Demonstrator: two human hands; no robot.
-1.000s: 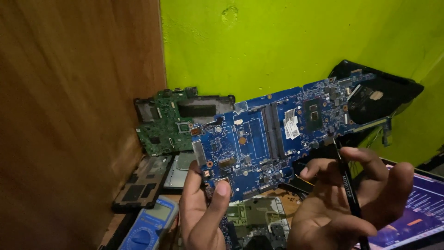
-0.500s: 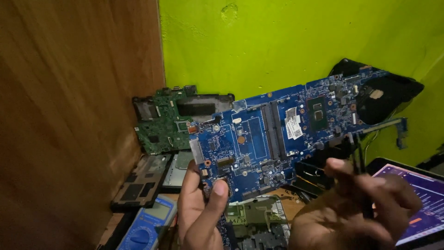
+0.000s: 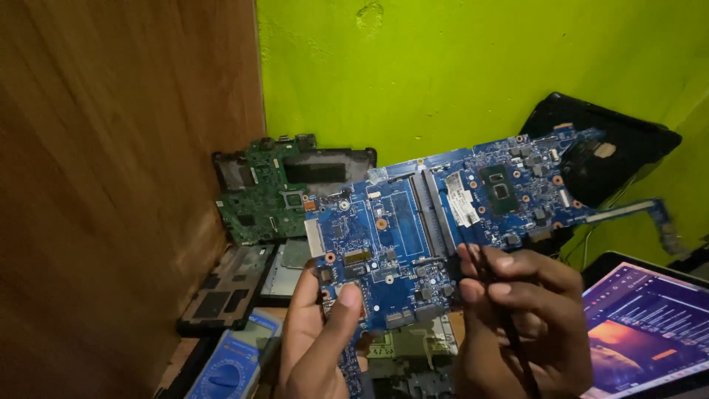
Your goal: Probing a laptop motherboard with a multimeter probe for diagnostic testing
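wooden panel (image 3: pixel 111 185) blocking left, green wall (image 3: pixel 473 74) behind, laptop (image 3: pixel 650 332) right

Left hand (image 3: pixel 317 336) raised palm-up, thumb pressed forward in a grip; right hand (image 3: pixel 521 318) with fingers pinched together

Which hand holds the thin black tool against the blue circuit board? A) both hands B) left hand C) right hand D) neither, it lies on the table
C: the right hand pinches the thin black tool at the lower edge of the blue circuit board, while the left hand grips the board's lower left part with its thumb on the face.
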